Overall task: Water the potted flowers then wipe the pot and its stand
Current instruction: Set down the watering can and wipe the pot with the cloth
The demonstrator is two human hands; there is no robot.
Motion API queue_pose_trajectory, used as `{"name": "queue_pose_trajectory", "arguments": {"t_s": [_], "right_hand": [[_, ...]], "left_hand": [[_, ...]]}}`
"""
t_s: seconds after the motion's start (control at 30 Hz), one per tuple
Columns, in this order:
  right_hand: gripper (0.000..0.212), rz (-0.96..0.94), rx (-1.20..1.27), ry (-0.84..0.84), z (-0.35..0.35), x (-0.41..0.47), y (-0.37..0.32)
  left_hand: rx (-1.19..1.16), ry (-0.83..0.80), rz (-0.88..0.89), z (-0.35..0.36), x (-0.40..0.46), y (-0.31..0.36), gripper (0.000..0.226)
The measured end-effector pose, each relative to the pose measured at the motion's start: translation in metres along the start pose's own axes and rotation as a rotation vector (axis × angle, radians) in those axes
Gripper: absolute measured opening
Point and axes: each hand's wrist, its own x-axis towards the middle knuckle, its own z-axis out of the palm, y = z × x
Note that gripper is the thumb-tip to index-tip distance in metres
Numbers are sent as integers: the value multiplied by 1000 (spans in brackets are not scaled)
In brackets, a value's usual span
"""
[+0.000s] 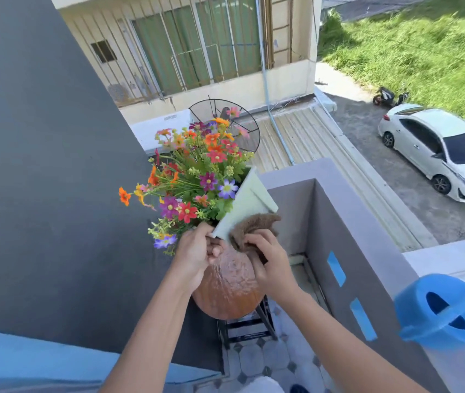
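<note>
1. Left hand (197,255) curled tight on the lower near corner of the pale green square pot (247,204); fingers wrapped, thumb side up, no gap showing.
2. Right hand (269,260) clamped on a brown cloth (254,226); the cloth is bunched and pressed against the pot's side just above the fingers.
3. The two hands sit just beside each other, with the pot corner and the cloth between them.
4. The green pot tilts up and away from both grips, its rim pointing toward the grey balcony wall (339,211).
5. Flowers (194,171) spill out of the pot above and left of the left hand: orange, red, purple, pink heads and green stems. A few blooms hang close to the left knuckles.
6. Round orange-brown pot (227,290) directly under both hands, its body bulging below the wrists; cannot tell whether the green pot sits inside it.
7. Black stand (249,326) under the round pot, below and nearer than the grips, on a tiled floor (265,361).
8. Blue watering can (444,310) well apart to the right of the right hand, on top of the balcony wall, handle loop facing the camera; neither hand touches it.
9. Blue tape strips (336,268) on the inner wall face, right of the right forearm.
10. Beyond the grips: dark wall at left, a white car (438,148) on the road far below at right.
</note>
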Motion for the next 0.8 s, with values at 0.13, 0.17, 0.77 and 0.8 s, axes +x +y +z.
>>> {"name": "queue_pose_trajectory", "arguments": {"t_s": [0.13, 0.17, 0.77, 0.8], "right_hand": [[25, 72, -35, 58, -3, -10, 10], [24, 62, -29, 77, -2, -7, 4], [36, -109, -223, -37, -10, -5, 23], [34, -93, -207, -15, -9, -5, 19]], "left_hand": [[-6, 5, -13, 1, -2, 2, 28], [-11, 8, -16, 3, -2, 1, 28], [-96, -56, -16, -2, -6, 12, 22], [-100, -48, -15, -2, -6, 13, 23]]}}
